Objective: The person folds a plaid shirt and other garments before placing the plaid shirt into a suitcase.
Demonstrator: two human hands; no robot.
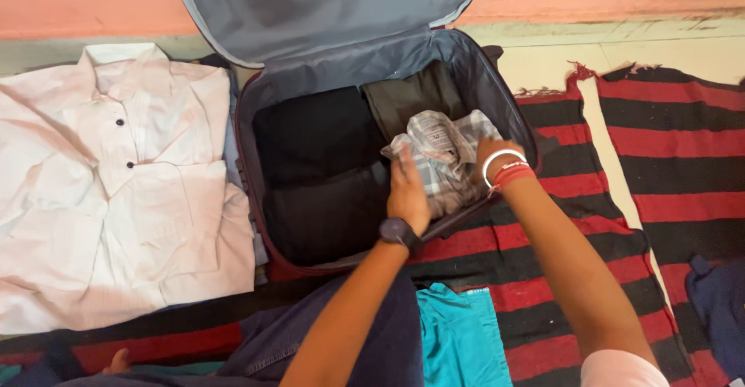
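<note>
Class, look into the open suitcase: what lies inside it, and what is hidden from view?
Inside the suitcase lie folded black clothes, a dark olive garment and a grey checked shirt under the left hand and right hand. Anything beneath these is covered.

One head-worn camera looks steeply down, close over the open suitcase (497, 100) on the floor.

suitcase (497, 92) packed full, raised lid (326, 6) blocks behind, white shirt (116, 185) covers left floor

A folded grey-and-white checked shirt (444, 154) lies rumpled in the open suitcase's (497, 84) near right corner, beside dark folded clothes (318, 170).
</note>
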